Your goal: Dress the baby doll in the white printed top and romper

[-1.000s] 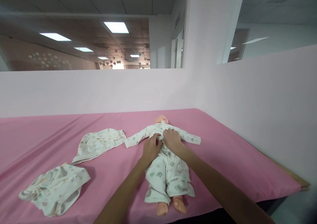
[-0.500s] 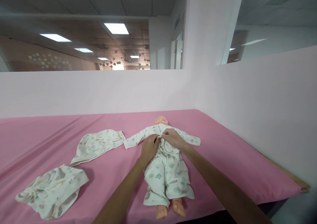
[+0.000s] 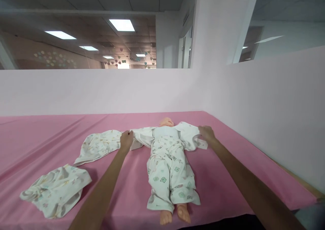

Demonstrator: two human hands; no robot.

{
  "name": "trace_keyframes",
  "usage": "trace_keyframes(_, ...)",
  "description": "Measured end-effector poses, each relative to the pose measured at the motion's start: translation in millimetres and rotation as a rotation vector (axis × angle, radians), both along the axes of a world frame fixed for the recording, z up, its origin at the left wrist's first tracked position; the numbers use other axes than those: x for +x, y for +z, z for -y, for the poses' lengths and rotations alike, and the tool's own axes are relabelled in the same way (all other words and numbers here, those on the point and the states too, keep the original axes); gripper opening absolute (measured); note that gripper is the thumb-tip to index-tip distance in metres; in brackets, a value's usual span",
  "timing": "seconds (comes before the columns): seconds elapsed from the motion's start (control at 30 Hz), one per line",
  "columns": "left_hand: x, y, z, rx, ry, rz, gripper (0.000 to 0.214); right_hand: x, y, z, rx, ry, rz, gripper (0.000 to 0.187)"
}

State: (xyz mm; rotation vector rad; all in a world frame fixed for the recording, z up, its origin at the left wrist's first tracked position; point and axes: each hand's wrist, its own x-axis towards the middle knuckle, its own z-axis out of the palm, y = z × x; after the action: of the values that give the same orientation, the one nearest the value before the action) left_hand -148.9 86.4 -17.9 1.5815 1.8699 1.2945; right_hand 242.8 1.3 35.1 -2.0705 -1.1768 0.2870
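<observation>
A baby doll [image 3: 167, 122] lies on its back, head away from me and bare feet towards me. It wears patterned trousers [image 3: 160, 177] with small green animal prints. Its matching long-sleeved shirt [image 3: 189, 136] is spread open at the front, baring a plain pale band [image 3: 166, 131] across the chest. My left hand [image 3: 126, 139] is closed on the shirt's left front edge, pulled out to the side. Out at the opposite side, my right hand [image 3: 207, 134] grips the other front edge, its fingers partly blurred.
Two more pieces of printed baby clothing lie on the left: a flat garment [image 3: 100, 144] behind and a crumpled garment [image 3: 57, 191] nearer me. A pink sheet [image 3: 223, 175] covers the surface. White walls [image 3: 101, 91] with windows stand behind and at the right.
My hands have parted from the middle of the doll's chest out to both sides, taking the shirt fronts with them. The shirt has opened and the pale chest band now shows.
</observation>
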Motion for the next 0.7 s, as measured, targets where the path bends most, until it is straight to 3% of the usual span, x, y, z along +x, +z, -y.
trace_keyframes(0.1, -23.8, -13.4, -9.3, -0.125, 0.037, -0.116, 0.017, 35.3, -12.7, 8.7, -0.164, -0.117, 0.051, 0.018)
trace_keyframes(0.17, -22.2, -19.4, -10.8, -0.148, 0.051, -0.166, 0.012, 34.9, -19.3, 9.2, -0.211, -0.121, 0.133, 0.018)
trace_keyframes(0.2, -15.9, -20.3, -10.9, -0.134, 0.061, -0.181, 0.019, 26.9, -20.3, 6.4, -0.206, -0.096, 0.189, 0.02)
trace_keyframes(0.33, 34.7, -9.9, -10.1, 0.028, 0.054, -0.321, 0.04, -44.1, -8.1, -23.4, -0.055, 0.188, 0.452, 0.033)
trace_keyframes(0.4, 63.9, -1.8, -9.2, 0.014, -0.023, -0.474, 0.042, -89.7, 2.0, -42.2, -0.004, 0.42, 0.564, 0.033)
trace_keyframes(0.5, 92.9, 4.3, -7.6, -0.051, -0.034, -0.558, 0.035, -148.4, 11.4, -63.7, -0.023, 0.729, 0.702, 0.032)
trace_keyframes(0.6, 95.3, 4.1, -6.0, -0.099, -0.023, -0.585, 0.027, -184.2, 11.9, -75.5, -0.132, 0.907, 0.814, 0.02)
trace_keyframes(0.7, 80.6, 6.0, -4.6, -0.133, -0.034, -0.578, 0.027, -200.7, 8.3, -83.5, -0.193, 0.961, 0.898, 0.02)
